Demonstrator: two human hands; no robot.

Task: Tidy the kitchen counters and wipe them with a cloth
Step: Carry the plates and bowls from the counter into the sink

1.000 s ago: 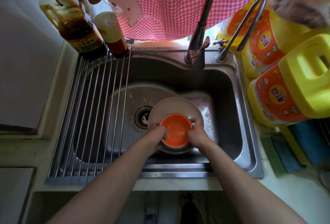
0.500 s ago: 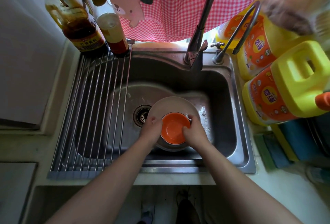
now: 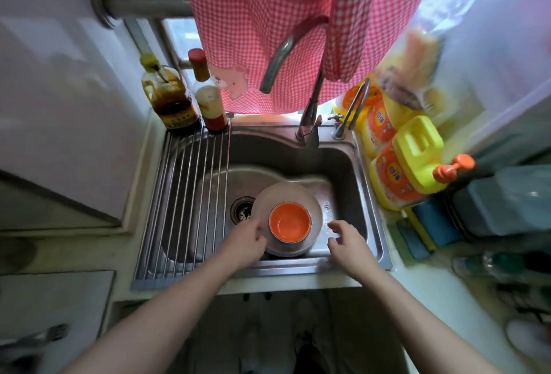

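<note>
step, as i judge it: tidying phase, dishes in sink [image 3: 343, 165]; wiping not begun, no cloth in either hand. orange bowl [image 3: 290, 221] sits inside beige plate [image 3: 286, 192], 3 o'clock of drain [image 3: 243, 212]. left hand [image 3: 247, 239] at plate's 8 o'clock rim, fingers loosely curled; grip or mere touch, cannot tell. right hand [image 3: 348, 242] at plate's 4 o'clock, apart from it, fingers spread, empty. next move calls for cloth; sponges [image 3: 429, 224] lie on desk, 3 o'clock of sink.

The sink [image 3: 351, 165] is brushed steel with a dull sheen, wet in places. Thin metal rods form the rack [image 3: 185, 195] across it. The orange bowl [image 3: 289, 221] looks like smooth, glossy plastic. The yellow jugs [image 3: 417, 150] are shiny plastic; the checked apron [image 3: 253, 31] is soft matt cloth.
</note>
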